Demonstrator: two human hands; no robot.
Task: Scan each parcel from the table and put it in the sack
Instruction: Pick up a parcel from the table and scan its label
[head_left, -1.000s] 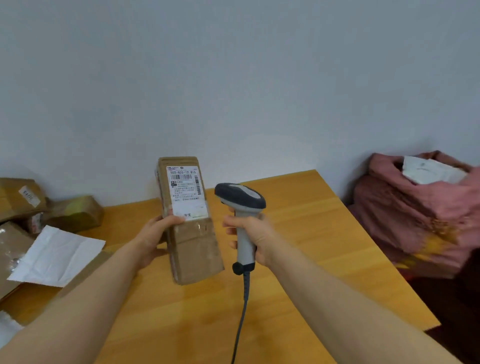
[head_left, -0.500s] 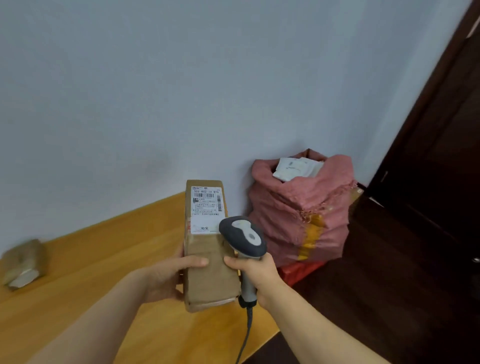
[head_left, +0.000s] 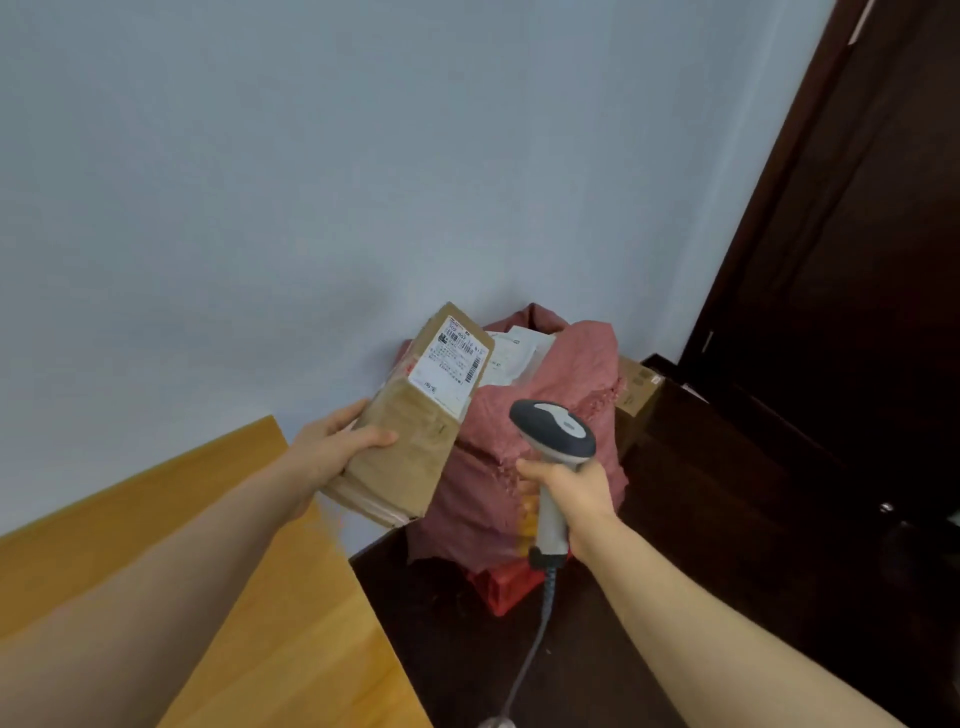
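While held in air past edge of orange wooden tabletop (head_left: 291, 623), long brown cardboard parcel (head_left: 410, 447) is gripped at near end by left hand (head_left: 332, 447): thumb laid across upper face, fingers curled along far side. White shipping label (head_left: 452, 364) is carried on raised end beyond fingertips, before pink woven sack (head_left: 587, 358). Grey-and-black handheld scanner (head_left: 553, 431) is clasped by right hand (head_left: 571, 488), fingers closed round handle, head just above fingers. White packets (head_left: 519, 348) are seen in sack mouth.

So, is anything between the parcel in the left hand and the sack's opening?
Nothing visible. The left hand holds the cardboard parcel tilted toward the mouth of the pink sack, where white mailers lie. The barcode scanner in the right hand sits lower, aside.
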